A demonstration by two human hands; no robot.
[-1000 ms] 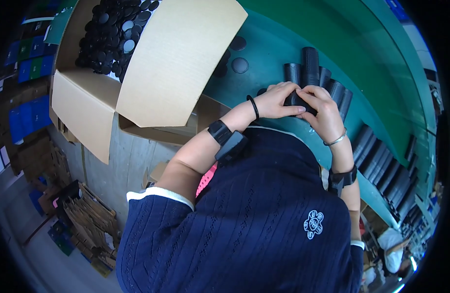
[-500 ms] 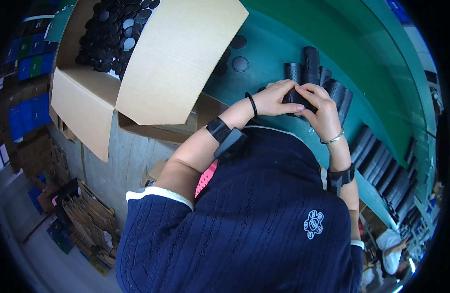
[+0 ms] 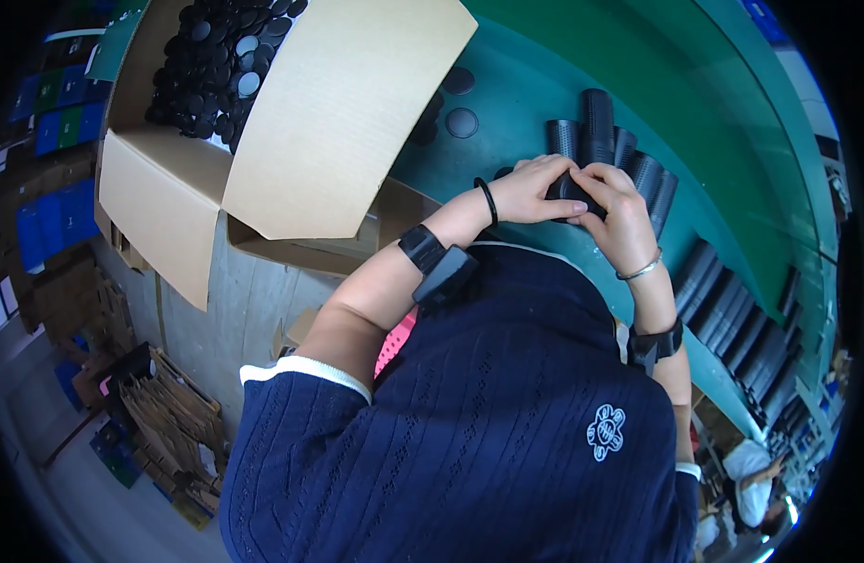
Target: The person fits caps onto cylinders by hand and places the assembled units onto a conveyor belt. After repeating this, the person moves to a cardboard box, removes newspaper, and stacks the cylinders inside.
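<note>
Between my two hands is a black cylinder (image 3: 565,190), its lower part hidden by fingers. My left hand (image 3: 535,190) grips it from the left, thumb stretched along the near side. From the right, my right hand (image 3: 618,208) closes on the same piece with bent fingers, the fingertips of both hands meeting at its top. Just beyond them several black perforated tubes (image 3: 597,127) stand or lean together on the green surface (image 3: 507,84). Flat black discs (image 3: 462,123) lie on that surface to the left of the tubes.
An open cardboard box (image 3: 160,178) at the left holds a heap of black discs (image 3: 216,75); its raised flap (image 3: 347,113) reaches toward my left arm. More black tubes (image 3: 732,319) lie in rows at the right. Folded cardboard (image 3: 174,413) is stacked low on the left.
Both hands have shifted very slightly to the right with the black cylinder still between them. Otherwise nearly everything looks the same.
</note>
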